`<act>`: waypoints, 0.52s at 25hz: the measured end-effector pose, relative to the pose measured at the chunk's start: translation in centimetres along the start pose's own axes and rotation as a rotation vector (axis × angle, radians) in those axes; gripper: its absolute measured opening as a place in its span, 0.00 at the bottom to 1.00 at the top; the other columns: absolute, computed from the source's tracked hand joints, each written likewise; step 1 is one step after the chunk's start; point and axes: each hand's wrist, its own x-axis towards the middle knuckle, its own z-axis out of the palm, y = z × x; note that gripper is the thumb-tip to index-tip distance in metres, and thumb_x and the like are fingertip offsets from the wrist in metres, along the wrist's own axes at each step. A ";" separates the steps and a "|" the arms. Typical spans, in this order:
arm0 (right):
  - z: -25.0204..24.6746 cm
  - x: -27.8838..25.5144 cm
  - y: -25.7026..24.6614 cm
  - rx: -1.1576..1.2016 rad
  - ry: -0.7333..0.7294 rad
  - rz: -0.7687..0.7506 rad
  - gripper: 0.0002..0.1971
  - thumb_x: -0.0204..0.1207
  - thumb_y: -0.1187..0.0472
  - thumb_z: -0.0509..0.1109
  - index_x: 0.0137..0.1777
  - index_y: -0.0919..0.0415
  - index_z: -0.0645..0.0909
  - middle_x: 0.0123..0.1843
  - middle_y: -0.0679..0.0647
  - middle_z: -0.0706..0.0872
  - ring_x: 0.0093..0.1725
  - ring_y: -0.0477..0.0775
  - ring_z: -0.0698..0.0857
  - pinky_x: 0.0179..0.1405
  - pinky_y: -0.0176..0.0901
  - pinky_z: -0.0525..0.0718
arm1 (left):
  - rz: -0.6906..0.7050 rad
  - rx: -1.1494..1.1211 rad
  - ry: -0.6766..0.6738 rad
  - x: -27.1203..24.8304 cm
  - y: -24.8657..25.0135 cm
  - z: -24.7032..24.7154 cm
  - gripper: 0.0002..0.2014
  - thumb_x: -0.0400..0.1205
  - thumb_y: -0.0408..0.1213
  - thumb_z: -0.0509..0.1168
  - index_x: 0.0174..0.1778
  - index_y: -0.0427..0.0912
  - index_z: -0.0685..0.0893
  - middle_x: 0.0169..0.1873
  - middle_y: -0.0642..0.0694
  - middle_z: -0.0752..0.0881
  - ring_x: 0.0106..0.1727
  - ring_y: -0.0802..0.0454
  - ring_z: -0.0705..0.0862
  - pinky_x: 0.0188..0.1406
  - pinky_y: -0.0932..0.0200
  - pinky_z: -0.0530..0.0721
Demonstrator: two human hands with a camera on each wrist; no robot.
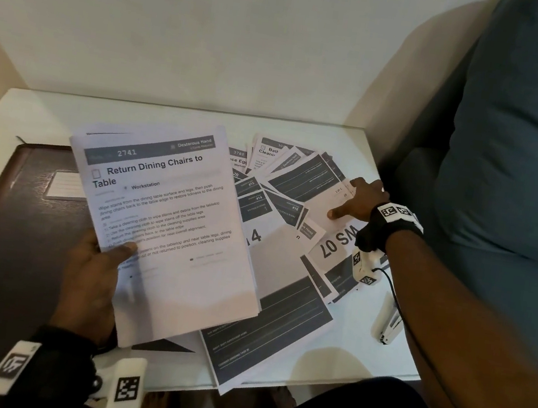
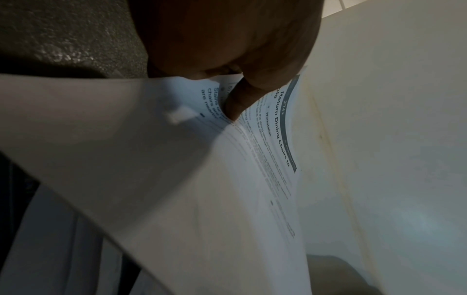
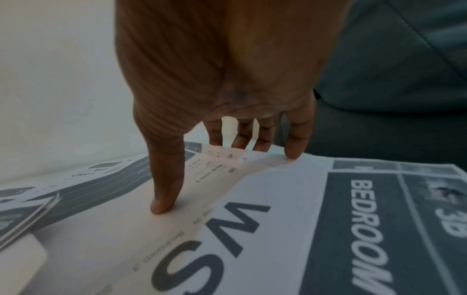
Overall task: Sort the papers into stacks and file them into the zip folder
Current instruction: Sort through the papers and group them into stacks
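Note:
My left hand [image 1: 107,260] holds a stack of white sheets [image 1: 168,224] up over the table, thumb on top; the top sheet reads "Return Dining Chairs to Table". The left wrist view shows that thumb [image 2: 238,101] pressing into the stack [image 2: 265,155]. A dark brown zip folder [image 1: 14,237] lies flat at the left, partly under the stack. Printed papers [image 1: 298,180] lie scattered across the right half of the table. My right hand [image 1: 348,197] rests spread on a pale sheet [image 1: 324,204] at their far right. Its thumb [image 3: 164,199] presses the pale sheet [image 3: 202,191]; the fingertips reach the far edge, beside a "WS" sheet [image 3: 215,239].
The white table [image 1: 49,110] stands against a pale wall. A teal sofa cushion [image 1: 529,136] rises along the right side. A small white stapler-like object [image 1: 389,321] lies near the table's right front edge. A "BEDROOM 3B" sheet [image 3: 366,219] lies under my right wrist.

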 end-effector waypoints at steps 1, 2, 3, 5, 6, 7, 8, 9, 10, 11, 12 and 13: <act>0.0 -0.1 0.0 0.009 0.023 -0.009 0.51 0.62 0.42 0.88 0.81 0.55 0.66 0.78 0.65 0.68 0.79 0.72 0.69 0.76 0.66 0.73 | -0.004 -0.007 -0.004 0.1 -0.1 0.2 0.19 0.87 0.23 0.64 0.71 0.45 0.83 0.59 0.53 0.91 0.62 0.49 0.90 0.61 0.43 0.87; -0.1 -0.4 -0.1 0.017 0.044 -0.028 0.46 0.61 0.44 0.88 0.76 0.55 0.70 0.75 0.64 0.72 0.74 0.69 0.74 0.73 0.65 0.77 | -0.006 -0.010 -0.013 0.2 -0.3 0.2 0.20 0.87 0.23 0.64 0.71 0.46 0.83 0.60 0.52 0.91 0.63 0.48 0.90 0.64 0.41 0.86; -0.1 -0.5 -0.1 0.019 0.059 -0.052 0.40 0.62 0.46 0.88 0.71 0.56 0.74 0.71 0.62 0.76 0.68 0.66 0.78 0.69 0.62 0.80 | -0.007 -0.005 -0.023 0.2 -0.5 0.1 0.20 0.87 0.24 0.64 0.70 0.48 0.84 0.61 0.51 0.91 0.64 0.48 0.90 0.65 0.40 0.85; 0.0 -1.1 0.0 0.029 0.064 -0.099 0.31 0.66 0.51 0.87 0.64 0.56 0.76 0.65 0.60 0.82 0.61 0.62 0.82 0.65 0.60 0.83 | -0.003 0.005 -0.038 0.1 -0.8 0.2 0.20 0.86 0.24 0.64 0.70 0.49 0.84 0.63 0.51 0.91 0.65 0.48 0.89 0.67 0.38 0.85; 0.0 -1.5 0.0 0.055 0.056 -0.105 0.30 0.67 0.54 0.86 0.65 0.56 0.74 0.65 0.60 0.83 0.61 0.62 0.84 0.65 0.61 0.84 | 0.003 0.007 -0.048 0.0 -0.8 0.2 0.20 0.86 0.24 0.64 0.71 0.49 0.83 0.63 0.51 0.91 0.65 0.47 0.89 0.68 0.37 0.84; -0.1 -1.6 0.1 0.088 0.043 -0.096 0.31 0.69 0.56 0.86 0.66 0.57 0.73 0.65 0.60 0.84 0.61 0.62 0.84 0.65 0.62 0.84 | 0.009 0.005 -0.058 -0.1 -0.8 0.4 0.21 0.86 0.24 0.64 0.72 0.49 0.83 0.64 0.50 0.90 0.66 0.47 0.88 0.69 0.37 0.84; -0.2 -1.8 0.1 0.114 0.031 -0.094 0.32 0.69 0.57 0.86 0.68 0.57 0.72 0.65 0.60 0.84 0.63 0.63 0.85 0.65 0.62 0.84 | 0.012 0.007 -0.066 0.0 -0.8 0.5 0.22 0.86 0.23 0.64 0.73 0.49 0.82 0.64 0.50 0.90 0.67 0.47 0.88 0.70 0.37 0.83; -0.4 -2.4 0.1 0.113 0.013 -0.089 0.34 0.68 0.57 0.86 0.70 0.58 0.72 0.65 0.59 0.84 0.64 0.63 0.85 0.66 0.61 0.84 | 0.016 0.006 -0.067 -0.3 -0.7 0.5 0.23 0.86 0.23 0.64 0.74 0.48 0.82 0.65 0.50 0.90 0.67 0.47 0.88 0.70 0.37 0.83; -0.2 -2.5 0.2 0.104 -0.013 -0.080 0.36 0.67 0.55 0.87 0.71 0.59 0.72 0.66 0.59 0.84 0.64 0.63 0.84 0.66 0.60 0.84 | 0.020 0.010 -0.070 -0.3 -0.8 0.6 0.23 0.86 0.23 0.64 0.74 0.48 0.81 0.65 0.50 0.90 0.67 0.46 0.88 0.70 0.37 0.83; -0.2 -2.7 0.3 0.094 -0.035 -0.065 0.38 0.66 0.53 0.87 0.72 0.60 0.73 0.66 0.58 0.84 0.65 0.63 0.84 0.66 0.59 0.84 | 0.021 0.012 -0.069 -0.4 -0.8 0.7 0.23 0.86 0.23 0.64 0.74 0.49 0.81 0.65 0.50 0.90 0.67 0.47 0.88 0.69 0.37 0.84; 0.0 -2.7 0.3 0.093 -0.058 -0.061 0.39 0.65 0.51 0.88 0.72 0.61 0.74 0.66 0.57 0.84 0.64 0.63 0.84 0.66 0.58 0.84 | 0.023 0.010 -0.066 -0.5 -0.8 0.7 0.23 0.86 0.23 0.64 0.74 0.49 0.82 0.65 0.51 0.90 0.67 0.47 0.88 0.69 0.38 0.84; 0.2 -2.7 0.4 0.102 -0.074 -0.062 0.39 0.63 0.50 0.88 0.70 0.60 0.75 0.67 0.58 0.85 0.64 0.62 0.85 0.66 0.58 0.84 | 0.024 0.008 -0.063 -0.5 -0.8 0.7 0.22 0.86 0.23 0.64 0.73 0.49 0.82 0.64 0.51 0.90 0.66 0.48 0.88 0.68 0.39 0.84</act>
